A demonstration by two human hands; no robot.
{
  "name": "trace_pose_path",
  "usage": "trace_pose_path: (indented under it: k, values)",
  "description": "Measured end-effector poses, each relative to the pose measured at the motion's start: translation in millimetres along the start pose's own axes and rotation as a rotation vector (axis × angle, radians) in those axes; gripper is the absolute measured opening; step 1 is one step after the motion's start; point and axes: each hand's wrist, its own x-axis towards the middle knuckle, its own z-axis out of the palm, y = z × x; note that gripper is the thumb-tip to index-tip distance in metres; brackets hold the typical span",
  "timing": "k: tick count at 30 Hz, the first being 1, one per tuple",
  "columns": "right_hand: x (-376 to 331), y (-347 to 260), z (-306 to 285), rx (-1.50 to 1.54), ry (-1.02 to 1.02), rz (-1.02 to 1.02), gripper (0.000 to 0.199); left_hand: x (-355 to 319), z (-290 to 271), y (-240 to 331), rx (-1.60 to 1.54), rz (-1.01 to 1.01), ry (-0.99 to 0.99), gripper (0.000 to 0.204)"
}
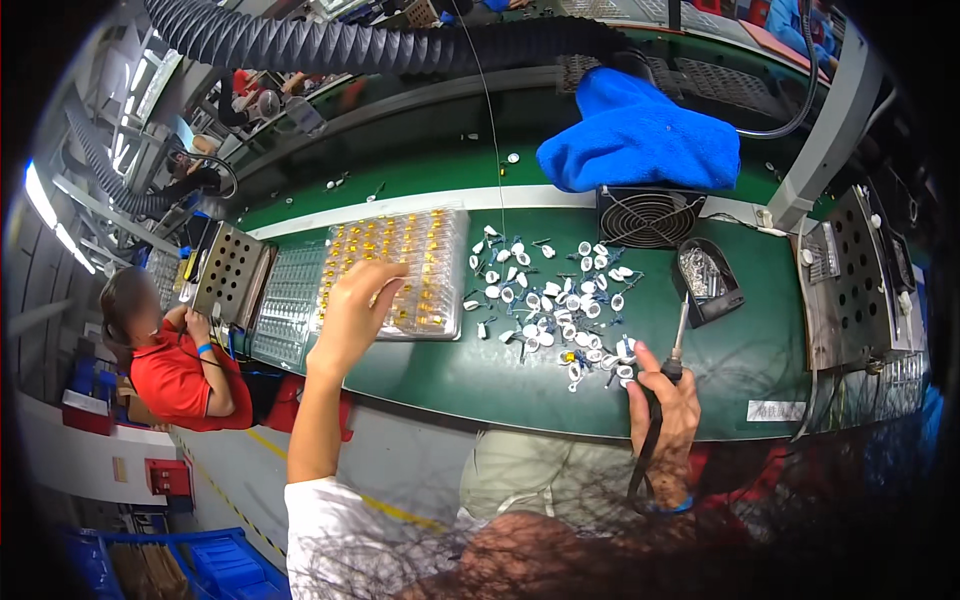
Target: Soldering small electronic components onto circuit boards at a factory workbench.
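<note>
Green bench's front edge lies bare between left hand (352, 310) gripping tray (400, 272) and right hand (665, 405) gripping soldering iron (677, 345).

Blue cloth (640, 135), fan (648, 218) (perhaps idle), hose (380, 45)

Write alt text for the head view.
The left hand reaches onto a clear tray of yellow parts on a green bench; the right hand holds a soldering iron beside scattered small white parts.

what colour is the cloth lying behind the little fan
Bright blue cloth, behind the fan; the head view shows it.
</note>
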Motion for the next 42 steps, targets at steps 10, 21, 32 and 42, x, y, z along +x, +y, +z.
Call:
trace_pose_path:
  k: [10, 21, 32, 42]
  values:
    - [3.6, 2.3, -2.9, 0.061, 0.151, -0.085, 0.032, 9.6, 15.9, 16.2, 0.030, 0.169, -0.037, 0.025]
    - [-19.4, 5.8, -29.8, 0.279, 0.167, -0.037, 0.042, 58.7, 107.9, 108.7, -1.287, -0.092, -0.381, 0.017]
    - [-33.0, 12.1, -32.2, 0.104, 0.212, -0.054, 0.037, 43.7, 147.5, 124.8, -0.963, 0.085, -0.391, 0.014]
    - [-28.2, 12.8, -31.6, 0.028, 0.137, -0.120, 0.040, 37.3, 154.6, 132.4, -0.831, 0.163, -0.315, 0.014]
